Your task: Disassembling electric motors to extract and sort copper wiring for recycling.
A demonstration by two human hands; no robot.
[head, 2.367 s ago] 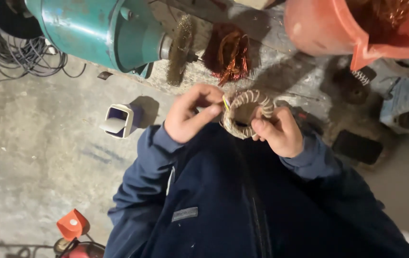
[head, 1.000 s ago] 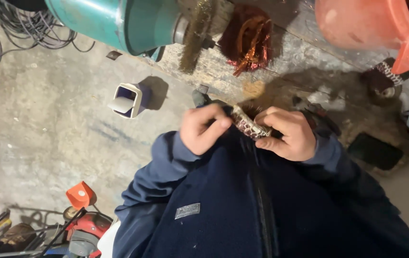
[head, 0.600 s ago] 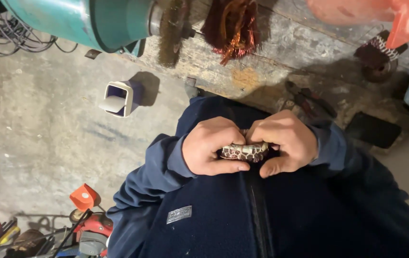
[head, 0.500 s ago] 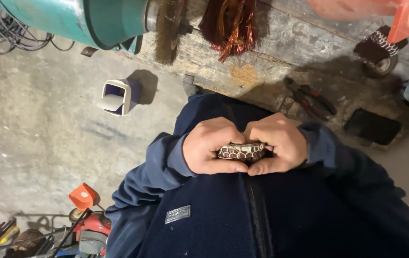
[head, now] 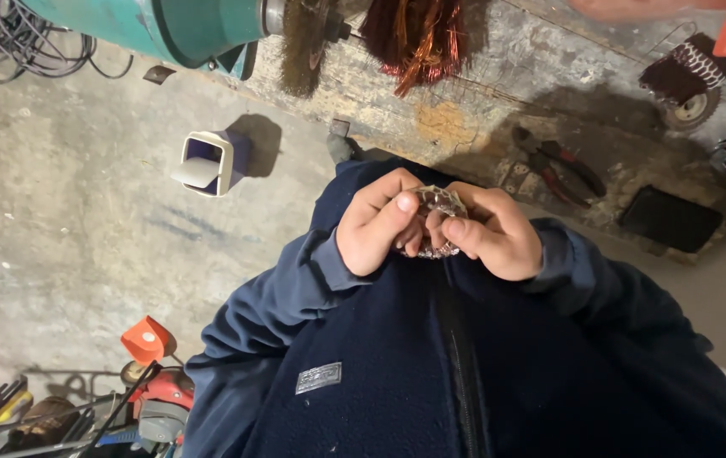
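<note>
Concrete floor [head: 66, 212], 2 hands [head: 380, 222] [head: 490, 233] around a wire coil [head: 437, 203].

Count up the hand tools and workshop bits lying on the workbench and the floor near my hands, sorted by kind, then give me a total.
Wound coil ring held in both hands: 1
Pliers: 1
Wire brush wheel: 1
Copper wire bundle: 1
Small white and blue bin: 1
Total: 5
</note>
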